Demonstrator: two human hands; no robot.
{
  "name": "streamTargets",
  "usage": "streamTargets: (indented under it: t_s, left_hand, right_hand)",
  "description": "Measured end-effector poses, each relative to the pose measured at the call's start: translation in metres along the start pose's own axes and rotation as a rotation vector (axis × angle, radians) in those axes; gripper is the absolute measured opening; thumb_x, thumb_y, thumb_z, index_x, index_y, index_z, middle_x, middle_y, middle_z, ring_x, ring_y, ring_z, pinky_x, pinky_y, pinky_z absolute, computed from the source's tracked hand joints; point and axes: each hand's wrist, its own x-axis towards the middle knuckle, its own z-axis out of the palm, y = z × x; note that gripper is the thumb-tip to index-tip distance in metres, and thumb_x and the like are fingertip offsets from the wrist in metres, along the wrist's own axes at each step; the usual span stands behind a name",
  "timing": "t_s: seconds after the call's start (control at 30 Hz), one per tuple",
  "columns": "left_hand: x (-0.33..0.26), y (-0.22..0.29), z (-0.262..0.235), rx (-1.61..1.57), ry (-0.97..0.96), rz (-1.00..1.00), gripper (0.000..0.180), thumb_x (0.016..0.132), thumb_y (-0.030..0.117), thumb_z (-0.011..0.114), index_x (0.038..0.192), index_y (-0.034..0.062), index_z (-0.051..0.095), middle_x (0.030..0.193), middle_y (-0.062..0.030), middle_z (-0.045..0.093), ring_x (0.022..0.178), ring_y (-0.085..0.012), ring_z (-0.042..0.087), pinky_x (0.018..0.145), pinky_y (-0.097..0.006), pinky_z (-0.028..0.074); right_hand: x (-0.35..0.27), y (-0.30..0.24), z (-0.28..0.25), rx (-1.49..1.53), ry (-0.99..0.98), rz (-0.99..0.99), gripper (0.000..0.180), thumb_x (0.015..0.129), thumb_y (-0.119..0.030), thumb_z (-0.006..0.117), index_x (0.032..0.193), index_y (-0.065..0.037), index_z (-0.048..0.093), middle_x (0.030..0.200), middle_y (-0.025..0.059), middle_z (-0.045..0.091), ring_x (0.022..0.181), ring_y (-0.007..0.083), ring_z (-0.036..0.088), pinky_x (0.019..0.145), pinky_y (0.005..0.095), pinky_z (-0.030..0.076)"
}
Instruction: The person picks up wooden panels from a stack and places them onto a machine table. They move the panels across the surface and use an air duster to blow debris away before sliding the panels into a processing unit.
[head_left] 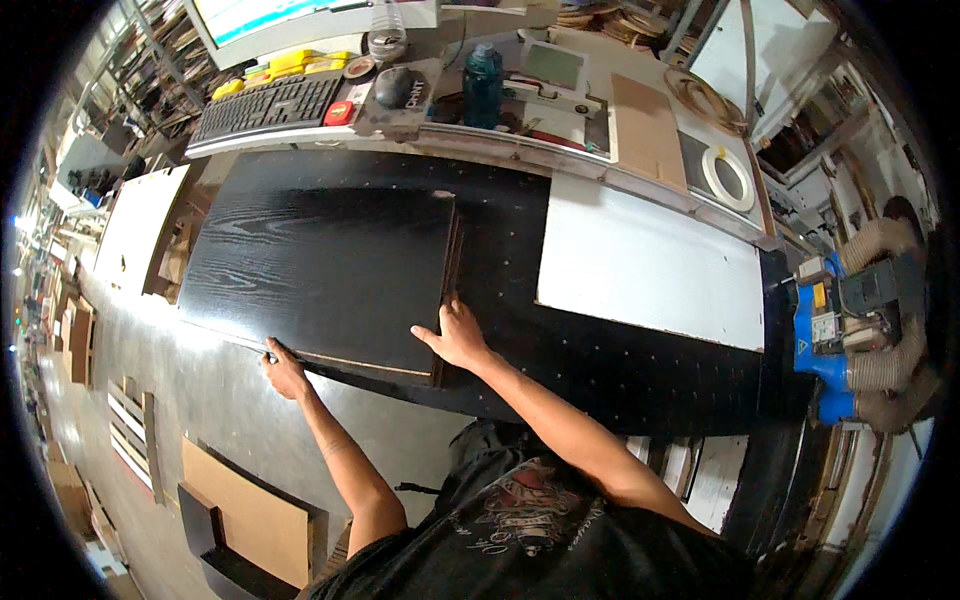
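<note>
A black wood-grain panel (320, 260) lies on the left part of the black work table, with at least one more dark panel showing under its right edge. My left hand (287, 372) is closed on the panel's near edge, toward its left side, and the fingertips are partly hidden. Over the right edge, close to the near corner, my right hand (458, 335) grips the panel, its thumb stretched across the top and its fingers down along the side. A pale, bare strip runs along the near edge between my hands.
A white panel (650, 265) lies on the table (500, 290) to the right. Behind stands a desk with a keyboard (265, 108), a mouse (394, 88), a blue bottle (483, 85) and a tape roll (727, 178). Blue machinery (835, 340) with hoses stands far right; cardboard (245, 510) is at lower left.
</note>
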Motion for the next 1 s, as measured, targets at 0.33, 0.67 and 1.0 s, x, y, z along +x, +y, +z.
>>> streamTargets:
  t_s: [0.33,0.67,1.0]
  left_hand:
    - [-0.08,0.071,-0.001,0.035,0.087,0.712,0.062,0.1,0.045,0.073,0.142,0.0006,0.062,0.14,-0.0201,0.065,0.129,-0.0393,0.062,0.108,-0.051,0.049]
    - [-0.182,0.265,0.137,0.102,-0.415,1.649,0.066,0.092,0.047,0.077,0.14,0.0033,0.063,0.147,-0.0203,0.061,0.141,-0.0406,0.052,0.119,-0.053,0.039]
    - [-0.387,0.209,0.188,-0.485,-0.906,2.116,0.031,0.103,0.021,0.07,0.117,-0.0069,0.067,0.102,-0.0235,0.071,0.095,-0.042,0.067,0.088,-0.05,0.055]
  right_hand:
    - [-0.089,0.084,-0.06,0.197,0.019,-0.067,0.059,0.102,-0.031,0.073,0.152,-0.004,0.056,0.158,0.0209,0.052,0.148,0.0365,0.049,0.123,0.0462,0.039]
    - [-0.422,0.175,-0.141,-0.175,0.616,0.598,0.03,0.102,-0.017,0.067,0.131,-0.007,0.07,0.128,0.0138,0.071,0.113,0.0343,0.068,0.099,0.0441,0.054]
    - [-0.657,0.052,-0.023,1.192,2.037,0.856,0.098,0.1,-0.085,0.038,0.153,-0.004,0.052,0.143,0.0191,0.064,0.11,0.0301,0.071,0.084,0.0449,0.06]
